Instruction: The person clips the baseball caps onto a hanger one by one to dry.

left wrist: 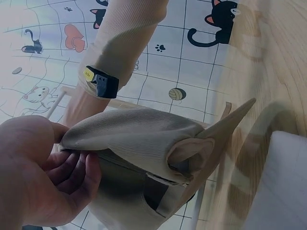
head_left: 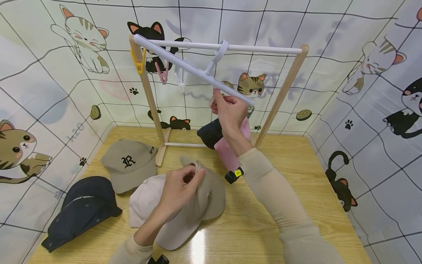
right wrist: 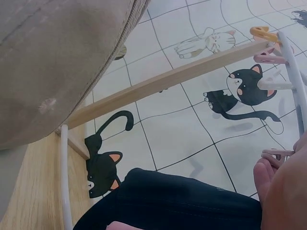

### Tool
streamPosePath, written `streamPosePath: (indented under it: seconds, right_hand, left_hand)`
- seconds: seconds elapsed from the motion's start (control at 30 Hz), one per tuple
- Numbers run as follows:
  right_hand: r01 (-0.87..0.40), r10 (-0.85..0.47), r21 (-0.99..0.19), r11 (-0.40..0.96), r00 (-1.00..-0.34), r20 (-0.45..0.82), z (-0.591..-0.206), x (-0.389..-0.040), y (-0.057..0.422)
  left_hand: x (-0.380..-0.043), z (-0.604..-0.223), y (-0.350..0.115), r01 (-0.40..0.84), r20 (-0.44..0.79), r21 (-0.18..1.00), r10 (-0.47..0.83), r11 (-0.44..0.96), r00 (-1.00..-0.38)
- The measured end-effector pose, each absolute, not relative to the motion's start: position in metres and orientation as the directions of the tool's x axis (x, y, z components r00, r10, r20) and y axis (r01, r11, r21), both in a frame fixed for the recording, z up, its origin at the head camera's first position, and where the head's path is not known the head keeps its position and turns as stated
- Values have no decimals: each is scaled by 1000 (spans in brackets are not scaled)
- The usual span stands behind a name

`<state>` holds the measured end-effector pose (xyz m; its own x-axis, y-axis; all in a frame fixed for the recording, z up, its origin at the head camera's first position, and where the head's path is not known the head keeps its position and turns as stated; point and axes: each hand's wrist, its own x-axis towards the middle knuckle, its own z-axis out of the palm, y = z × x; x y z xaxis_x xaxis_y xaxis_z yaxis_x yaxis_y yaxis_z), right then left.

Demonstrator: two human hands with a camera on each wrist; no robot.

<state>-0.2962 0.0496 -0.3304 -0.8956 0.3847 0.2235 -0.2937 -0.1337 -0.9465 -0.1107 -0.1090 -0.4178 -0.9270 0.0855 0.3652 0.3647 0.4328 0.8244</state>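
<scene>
My left hand (head_left: 179,189) pinches the edge of a khaki baseball cap (head_left: 212,194), which hangs tilted over the table; the left wrist view shows the opening at the back of this cap (left wrist: 134,134). My right hand (head_left: 232,113) is raised to the lower end of a pale lilac clip hanger (head_left: 194,69) and pinches a pale pink clothespin (right wrist: 274,155) on its bar. Around my right wrist, a dark cap (head_left: 211,134) and a pink cap (head_left: 227,154) hang below the hanger, partly hidden by the arm.
The hanger hooks over the white rod (head_left: 263,48) of a wooden rack (head_left: 281,95). Yellow (head_left: 139,65), pink (head_left: 162,74) and white (head_left: 181,79) clips hang at its raised end. On the table lie a pale cap (head_left: 143,198), a khaki lettered cap (head_left: 130,163) and a navy cap (head_left: 85,209).
</scene>
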Motion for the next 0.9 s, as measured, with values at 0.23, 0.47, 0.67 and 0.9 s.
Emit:
streamPosePath:
  seconds: [0.23,0.47,0.67,0.9]
  right_hand:
    - [-310,386,-943,-119,-890,243,-329,-296,51]
    - [-340,373,-933,-115,-886,277,-328,-295,52]
    - [-300,338,-950,-90,-906,255,-326,-288,57]
    - [-263,302,-965,-14,-921,247,-323,-286,69]
  left_hand:
    - [-117,-417,-113,435,440,750,115,499,-891]
    - [-126,-411,-118,480,498,704,119,524,-859]
    - [-134,-400,-121,526,573,645,104,555,-813]
    - [-149,-386,-126,519,617,588,70,620,-783]
